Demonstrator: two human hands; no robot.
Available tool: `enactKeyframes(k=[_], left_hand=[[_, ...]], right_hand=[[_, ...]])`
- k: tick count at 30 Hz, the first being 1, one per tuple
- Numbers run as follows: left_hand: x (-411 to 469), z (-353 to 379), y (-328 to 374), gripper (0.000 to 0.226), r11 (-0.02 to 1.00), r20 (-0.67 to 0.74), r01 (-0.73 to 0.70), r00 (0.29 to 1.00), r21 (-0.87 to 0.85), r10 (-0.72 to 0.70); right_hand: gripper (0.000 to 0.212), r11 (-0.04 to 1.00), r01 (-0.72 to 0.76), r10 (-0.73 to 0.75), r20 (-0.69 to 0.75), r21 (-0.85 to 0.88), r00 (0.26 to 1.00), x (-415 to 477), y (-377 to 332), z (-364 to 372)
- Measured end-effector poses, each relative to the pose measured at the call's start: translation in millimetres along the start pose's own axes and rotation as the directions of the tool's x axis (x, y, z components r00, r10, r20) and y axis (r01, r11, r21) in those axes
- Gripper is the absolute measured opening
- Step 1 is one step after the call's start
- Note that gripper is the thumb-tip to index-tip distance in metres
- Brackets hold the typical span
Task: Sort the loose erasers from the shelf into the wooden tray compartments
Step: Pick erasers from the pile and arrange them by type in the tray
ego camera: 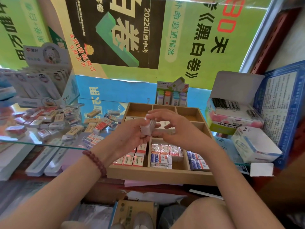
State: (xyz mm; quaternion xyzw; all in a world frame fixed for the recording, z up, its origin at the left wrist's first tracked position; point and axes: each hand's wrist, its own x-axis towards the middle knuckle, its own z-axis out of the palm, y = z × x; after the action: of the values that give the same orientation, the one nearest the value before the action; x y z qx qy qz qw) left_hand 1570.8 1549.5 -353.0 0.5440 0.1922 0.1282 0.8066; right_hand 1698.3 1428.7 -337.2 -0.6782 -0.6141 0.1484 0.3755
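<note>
Two grips meet above the wooden tray's point(158, 175) middle row. Your left grip point(132, 134) curls round a pale wrapped eraser point(147, 128). Your right grip point(179, 129) reaches to that eraser's top, pinching or only touching, it cannot be told. Loose erasers point(62, 123) lie heaped on the glass shelf point(41, 143) left of the tray; sorted erasers point(160, 156) fill its near compartments.
</note>
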Motion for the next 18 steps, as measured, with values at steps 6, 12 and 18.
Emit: enactKeyframes(k=[6, 12, 18], left_hand=[[-3.6, -3.4, 10.2, 0.037, 0.998, 0.029, -0.017, 0.999, -0.058, 0.019], [-3.4, -5.0, 12.6, 0.037, 0.983, 0.104, 0.042, 0.994, -0.179, -0.024], [-2.3, -5.6, 11.1, 0.040, 0.994, 0.154, 0.016, 0.988, -0.111, 0.002]], right_hand=[[0.056, 0.983, 0.104, -0.118, -0.093, -0.151, 0.989, 5.7, 3.7, 7.4], [0.045, 0.965, 0.201, -0.224, -0.134, -0.170, 0.965, 12.1, 3.8, 11.1], [0.044, 0.943, 0.212, -0.263, -0.181, -0.258, 0.948, 10.7, 5.8, 11.9]])
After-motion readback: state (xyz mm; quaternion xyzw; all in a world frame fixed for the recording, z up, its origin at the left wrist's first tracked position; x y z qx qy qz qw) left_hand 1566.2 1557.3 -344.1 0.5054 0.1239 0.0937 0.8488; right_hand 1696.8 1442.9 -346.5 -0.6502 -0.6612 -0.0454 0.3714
